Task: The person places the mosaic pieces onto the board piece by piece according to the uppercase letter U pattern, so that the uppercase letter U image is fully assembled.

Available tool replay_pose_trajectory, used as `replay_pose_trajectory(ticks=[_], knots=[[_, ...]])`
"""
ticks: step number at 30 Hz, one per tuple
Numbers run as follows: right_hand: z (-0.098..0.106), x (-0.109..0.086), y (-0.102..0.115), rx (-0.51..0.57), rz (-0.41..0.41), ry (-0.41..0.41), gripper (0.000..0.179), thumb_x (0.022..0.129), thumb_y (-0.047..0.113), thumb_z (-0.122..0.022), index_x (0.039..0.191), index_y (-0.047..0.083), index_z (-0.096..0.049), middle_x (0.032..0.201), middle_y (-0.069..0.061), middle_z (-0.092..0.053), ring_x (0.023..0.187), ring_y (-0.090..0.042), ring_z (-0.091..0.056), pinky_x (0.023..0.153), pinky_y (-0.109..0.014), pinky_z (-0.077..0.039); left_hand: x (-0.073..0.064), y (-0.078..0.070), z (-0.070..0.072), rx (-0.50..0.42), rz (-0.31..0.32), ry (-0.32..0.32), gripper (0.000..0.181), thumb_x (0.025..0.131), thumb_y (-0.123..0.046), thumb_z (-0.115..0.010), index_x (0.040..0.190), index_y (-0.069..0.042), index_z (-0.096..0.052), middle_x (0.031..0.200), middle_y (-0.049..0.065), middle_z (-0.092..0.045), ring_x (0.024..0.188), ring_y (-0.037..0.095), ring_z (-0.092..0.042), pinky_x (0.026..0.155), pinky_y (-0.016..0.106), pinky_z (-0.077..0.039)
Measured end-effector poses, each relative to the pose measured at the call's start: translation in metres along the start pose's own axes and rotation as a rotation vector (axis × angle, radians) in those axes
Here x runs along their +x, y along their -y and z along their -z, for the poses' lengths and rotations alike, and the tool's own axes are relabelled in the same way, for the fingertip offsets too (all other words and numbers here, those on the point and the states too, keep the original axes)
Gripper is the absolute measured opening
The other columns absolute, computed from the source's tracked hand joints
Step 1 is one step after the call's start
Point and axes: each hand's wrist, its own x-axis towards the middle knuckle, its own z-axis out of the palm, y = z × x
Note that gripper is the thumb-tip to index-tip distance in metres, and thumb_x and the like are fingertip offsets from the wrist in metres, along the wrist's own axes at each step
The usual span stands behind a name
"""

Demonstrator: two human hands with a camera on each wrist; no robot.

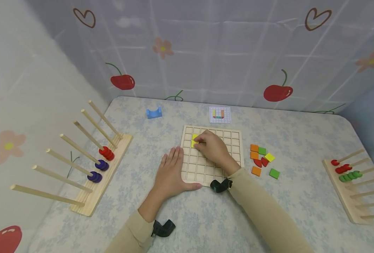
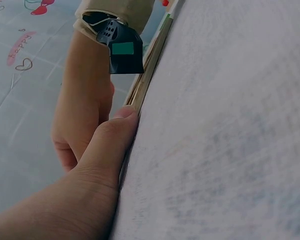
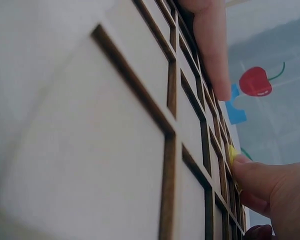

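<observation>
A wooden grid board (image 1: 190,168) lies flat on the table. My left hand (image 1: 171,172) rests at its lower left corner, fingers straight along the left side and thumb stretched along the near edge. In the left wrist view the thumb (image 2: 112,145) touches the board's edge (image 2: 150,70). Over the upper part of the board, my right hand (image 1: 213,147) pinches a yellow square tile (image 1: 194,143) with thumb and fingertips. Just beyond it sits another yellow square tile (image 1: 195,136) in the grid. The right wrist view shows the thumb against yellow (image 3: 232,153); the fingers partly hide the tile.
Right of the board lie loose orange tiles (image 1: 255,171), green tiles (image 1: 274,173), a yellow tile (image 1: 270,157) and red curved pieces (image 1: 265,162). Behind it are a pattern card (image 1: 220,119) and a blue block (image 1: 154,113). Peg racks with rings stand left (image 1: 102,186) and right (image 1: 342,196).
</observation>
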Motion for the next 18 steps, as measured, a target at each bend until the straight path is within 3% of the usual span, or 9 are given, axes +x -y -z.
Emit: replay_pose_trajectory(ticks=[8,18], knots=[[0.001,-0.006,0.001,-0.044,0.042,0.006,0.025,0.093,0.025,-0.071,0.114,0.012,-0.076,0.108,0.002,-0.064,0.087,-0.015,-0.061,0.071,-0.030,-0.051,0.000,-0.002,0.001,0.006,0.007,0.006,0.143,0.062,-0.097,-0.050,0.159,-0.005,0.000,0.168,0.011,-0.003,0.157,0.024,0.000,0.127,0.047,-0.005],[0.023,-0.023,-0.003,0.007,0.037,-0.013,0.024,0.095,0.026,-0.068,0.116,0.017,-0.074,0.109,0.003,-0.068,0.098,-0.018,-0.064,0.085,-0.039,-0.053,0.000,-0.001,0.000,0.006,0.020,0.014,0.143,0.061,-0.097,-0.052,0.159,-0.007,0.001,0.168,0.010,-0.003,0.157,0.023,0.001,0.127,0.046,-0.005]])
